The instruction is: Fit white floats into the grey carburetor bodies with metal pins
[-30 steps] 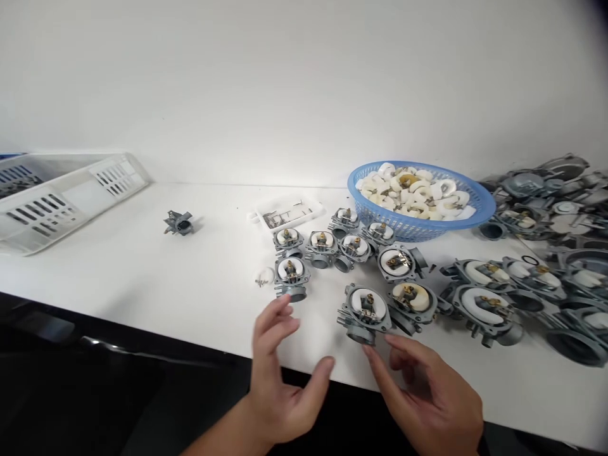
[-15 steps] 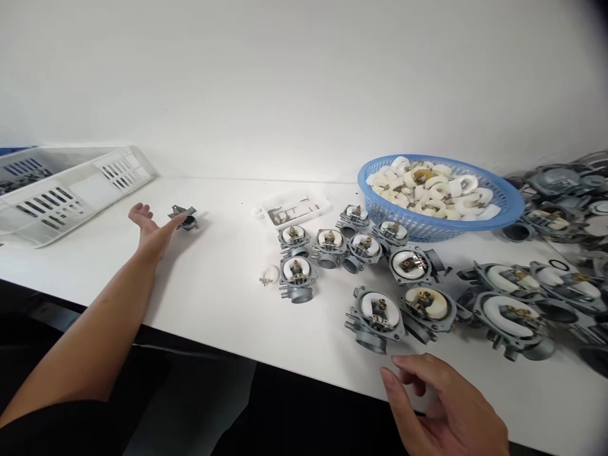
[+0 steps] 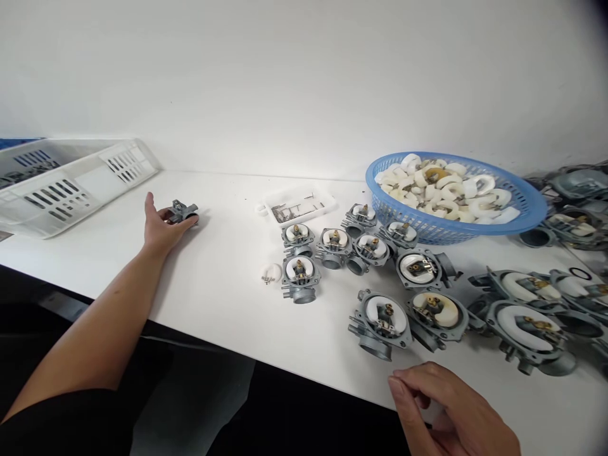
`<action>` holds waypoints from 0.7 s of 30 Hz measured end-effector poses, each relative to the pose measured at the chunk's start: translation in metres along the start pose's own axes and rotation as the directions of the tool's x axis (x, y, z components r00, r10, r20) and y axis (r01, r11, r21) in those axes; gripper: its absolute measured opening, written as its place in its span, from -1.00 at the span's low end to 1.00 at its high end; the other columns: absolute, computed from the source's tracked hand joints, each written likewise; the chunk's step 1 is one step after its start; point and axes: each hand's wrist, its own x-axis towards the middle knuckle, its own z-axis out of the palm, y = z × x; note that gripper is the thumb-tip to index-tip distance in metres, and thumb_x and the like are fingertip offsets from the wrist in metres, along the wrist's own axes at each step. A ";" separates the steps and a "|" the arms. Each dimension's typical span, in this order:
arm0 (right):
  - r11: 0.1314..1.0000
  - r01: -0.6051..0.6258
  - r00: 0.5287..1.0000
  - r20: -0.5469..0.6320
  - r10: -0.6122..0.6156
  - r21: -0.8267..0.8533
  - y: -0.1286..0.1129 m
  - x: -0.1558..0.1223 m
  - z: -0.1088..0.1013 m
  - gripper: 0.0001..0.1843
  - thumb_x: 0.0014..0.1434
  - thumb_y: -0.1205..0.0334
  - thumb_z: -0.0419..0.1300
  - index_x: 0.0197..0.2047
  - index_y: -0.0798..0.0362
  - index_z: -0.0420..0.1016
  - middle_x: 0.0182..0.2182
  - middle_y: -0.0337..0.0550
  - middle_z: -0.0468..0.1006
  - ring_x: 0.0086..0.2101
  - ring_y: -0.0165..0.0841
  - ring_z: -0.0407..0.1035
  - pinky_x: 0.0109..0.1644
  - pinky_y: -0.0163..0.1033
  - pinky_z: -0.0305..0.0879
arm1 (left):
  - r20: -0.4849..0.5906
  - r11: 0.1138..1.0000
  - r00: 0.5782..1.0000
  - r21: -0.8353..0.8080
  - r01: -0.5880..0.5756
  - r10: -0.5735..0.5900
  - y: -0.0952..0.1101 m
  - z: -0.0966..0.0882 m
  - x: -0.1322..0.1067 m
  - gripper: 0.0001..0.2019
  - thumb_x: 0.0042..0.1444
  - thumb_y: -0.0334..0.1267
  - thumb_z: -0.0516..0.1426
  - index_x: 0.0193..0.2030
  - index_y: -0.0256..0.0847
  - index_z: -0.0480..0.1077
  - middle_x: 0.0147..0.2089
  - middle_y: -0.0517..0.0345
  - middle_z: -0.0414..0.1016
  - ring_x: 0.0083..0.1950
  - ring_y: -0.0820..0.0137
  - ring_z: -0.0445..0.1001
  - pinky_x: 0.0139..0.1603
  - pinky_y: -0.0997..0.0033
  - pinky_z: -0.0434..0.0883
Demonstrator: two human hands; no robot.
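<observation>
My left hand (image 3: 164, 228) has its thumb and fingers around a small grey metal carburetor body (image 3: 183, 213) on the table at the left; one finger sticks up. At the front right, my right hand (image 3: 451, 411) hovers by the table edge, thumb and forefinger tips together, with nothing visible between them. Just beyond it stands a carburetor body (image 3: 375, 345) with a white float and brass parts showing in its open bowl side. Several similar bodies (image 3: 301, 294) are grouped behind it. A loose white float (image 3: 272, 273) lies beside the leftmost ones.
A blue basket (image 3: 534, 212) of white floats stands at the back right. Near the middle lies a small white tray (image 3: 327, 204) with thin metal pins. A white slotted crate (image 3: 95, 183) is at the far left. More carburetors (image 3: 570, 180) crowd the right side.
My left hand has moved onto the small carburetor body and closed around it. The thumb and forefinger of my right hand have come together. The view has shifted slightly.
</observation>
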 end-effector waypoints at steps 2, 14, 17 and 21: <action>1.000 0.017 1.000 -0.004 -0.017 0.019 0.000 -0.001 0.001 -0.87 0.24 0.48 0.25 -0.28 0.06 0.47 -0.52 -0.24 0.45 -0.54 -0.47 0.29 -0.48 -0.33 0.26 | -0.044 0.996 0.995 0.013 -0.091 0.091 0.003 0.001 -0.006 0.28 -0.15 -0.09 0.46 0.57 -0.04 -0.28 0.14 -0.06 0.42 0.16 0.05 0.46 0.28 -0.19 0.31; 0.988 0.153 0.988 0.014 -0.154 0.024 0.007 -0.001 0.001 -0.83 0.20 0.56 0.26 -0.27 0.11 0.46 -0.51 -0.22 0.44 -0.51 -0.46 0.30 -0.41 -0.34 0.30 | 0.066 0.941 0.958 0.176 -0.287 0.280 0.018 0.004 -0.025 0.03 -0.07 -0.25 0.29 0.52 -0.10 -0.12 0.13 -0.01 0.52 0.13 0.05 0.48 0.15 -0.09 0.44; 0.988 0.152 0.988 0.013 -0.152 0.008 0.007 -0.001 0.001 -0.83 0.20 0.57 0.26 -0.27 0.11 0.46 -0.51 -0.22 0.44 -0.51 -0.46 0.30 -0.39 -0.33 0.30 | 0.096 0.938 0.955 0.181 -0.294 0.281 0.019 0.006 -0.026 0.04 -0.10 -0.25 0.31 0.50 -0.05 -0.10 0.18 -0.01 0.49 0.17 0.04 0.47 0.15 -0.08 0.44; 0.983 0.183 0.983 0.011 -0.183 0.030 0.008 0.000 0.002 -0.83 0.19 0.58 0.25 -0.27 0.14 0.47 -0.51 -0.23 0.44 -0.50 -0.48 0.30 -0.39 -0.35 0.28 | 0.113 0.931 0.942 0.152 -0.331 0.317 0.015 0.008 -0.024 -0.04 -0.13 -0.27 0.31 0.43 -0.03 0.01 0.23 -0.03 0.44 0.16 0.08 0.47 0.14 -0.03 0.43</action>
